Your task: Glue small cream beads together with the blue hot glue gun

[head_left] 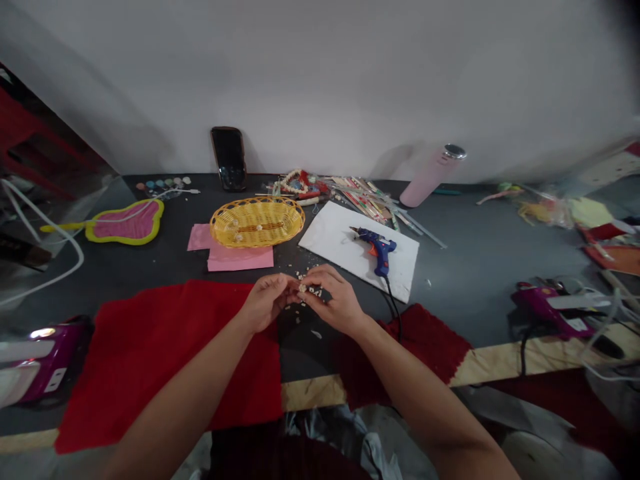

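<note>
My left hand (267,303) and my right hand (337,301) meet over the dark table, fingers closed in a pinch. Between their fingertips is a small cream flower-shaped piece (303,288); its finer detail is too small to make out. Loose cream bits (299,312) lie scattered on the table around and below the fingers. Just beyond the left hand, a yellow woven basket (257,241) rests partly on pink sheets (240,260), with a few small pale pieces inside. Right of the hands, a blue glue gun (377,250) lies on a white board (330,227).
Red cloth (185,353) spreads under my left forearm, and a darker red cloth (425,340) lies by my right. The glue gun's cord (395,307) hangs toward the front edge. Behind stand a phone (230,160) and a pink tumbler (427,180), with thin sticks (365,200) between.
</note>
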`<state>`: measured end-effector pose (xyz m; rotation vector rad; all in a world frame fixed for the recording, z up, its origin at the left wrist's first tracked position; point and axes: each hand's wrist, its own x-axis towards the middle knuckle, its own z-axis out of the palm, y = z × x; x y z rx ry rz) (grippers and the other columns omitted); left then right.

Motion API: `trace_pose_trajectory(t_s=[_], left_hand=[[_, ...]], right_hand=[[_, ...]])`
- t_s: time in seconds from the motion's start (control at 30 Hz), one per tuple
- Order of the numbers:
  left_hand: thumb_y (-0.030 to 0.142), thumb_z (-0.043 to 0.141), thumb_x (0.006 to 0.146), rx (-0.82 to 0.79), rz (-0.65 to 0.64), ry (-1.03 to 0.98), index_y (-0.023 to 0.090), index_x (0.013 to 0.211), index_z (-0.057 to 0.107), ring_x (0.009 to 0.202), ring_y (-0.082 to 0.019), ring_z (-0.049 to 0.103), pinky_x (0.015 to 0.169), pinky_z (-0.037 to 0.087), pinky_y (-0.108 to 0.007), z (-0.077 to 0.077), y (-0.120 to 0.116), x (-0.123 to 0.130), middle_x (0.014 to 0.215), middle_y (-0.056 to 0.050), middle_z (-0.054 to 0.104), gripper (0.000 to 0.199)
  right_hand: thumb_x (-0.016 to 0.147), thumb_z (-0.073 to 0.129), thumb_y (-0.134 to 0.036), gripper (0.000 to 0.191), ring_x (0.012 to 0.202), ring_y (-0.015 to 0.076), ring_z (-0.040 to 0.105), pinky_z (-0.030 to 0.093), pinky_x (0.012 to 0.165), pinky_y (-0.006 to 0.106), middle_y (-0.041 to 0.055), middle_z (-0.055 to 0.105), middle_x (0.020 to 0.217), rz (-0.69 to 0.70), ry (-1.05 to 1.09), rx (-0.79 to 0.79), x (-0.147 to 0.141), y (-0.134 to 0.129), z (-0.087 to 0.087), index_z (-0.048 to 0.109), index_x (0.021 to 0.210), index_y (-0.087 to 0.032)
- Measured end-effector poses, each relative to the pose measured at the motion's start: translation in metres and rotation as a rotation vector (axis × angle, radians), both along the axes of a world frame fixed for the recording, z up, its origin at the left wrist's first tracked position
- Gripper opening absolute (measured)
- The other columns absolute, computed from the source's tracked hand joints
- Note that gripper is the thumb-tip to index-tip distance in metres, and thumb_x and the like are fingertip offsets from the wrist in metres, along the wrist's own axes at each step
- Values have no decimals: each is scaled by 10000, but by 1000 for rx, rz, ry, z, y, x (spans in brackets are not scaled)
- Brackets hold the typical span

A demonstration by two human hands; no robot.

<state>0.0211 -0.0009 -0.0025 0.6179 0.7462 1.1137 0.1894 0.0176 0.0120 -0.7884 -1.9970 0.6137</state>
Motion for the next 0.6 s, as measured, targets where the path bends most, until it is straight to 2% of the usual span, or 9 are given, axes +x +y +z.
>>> trace_pose_trajectory(t_s=[0.17, 0.27, 0.43, 0.5, 0.6], left_hand=[[344, 785, 601, -4, -62, 28, 109, 820, 699, 589, -97, 582, 600, 445, -205, -5, -1, -1, 670, -38, 658, 333], [302, 778, 621, -6, -88, 70, 108, 781, 686, 607, -95, 574, 621, 438, -208, -6, -2, 1, 660, -26, 642, 268], [294, 783, 611, -32, -63, 50, 116, 678, 627, 597, -83, 561, 585, 412, -194, -4, -2, 2, 660, -5, 629, 246], [296, 796, 587, -32, -67, 30, 121, 676, 610, 591, -84, 566, 589, 415, -196, -5, -1, 1, 651, 3, 629, 270], [317, 817, 547, -23, -89, 46, 123, 679, 597, 563, -86, 562, 579, 408, -195, -8, -1, 1, 605, 7, 617, 321]], right_hand=[[786, 619, -176, 141, 921, 180, 580, 508, 807, 341, 66, 605, 926, -14, -16, 3, -1, 1, -3, 604, 918, -223], [789, 627, -211, 142, 930, 181, 575, 504, 815, 347, 68, 599, 951, 8, -30, -5, -1, 1, -5, 607, 929, -226], [787, 651, -257, 253, 990, 189, 553, 479, 867, 356, 83, 591, 1006, 79, -28, -81, 2, 0, 0, 604, 1032, -217], [817, 616, -241, 229, 975, 183, 556, 479, 858, 353, 80, 592, 994, 99, 5, -105, 2, -1, 3, 614, 1045, -219], [843, 581, -218, 139, 908, 167, 569, 486, 818, 341, 67, 592, 939, 107, 82, -112, 1, -1, 5, 648, 965, -223]])
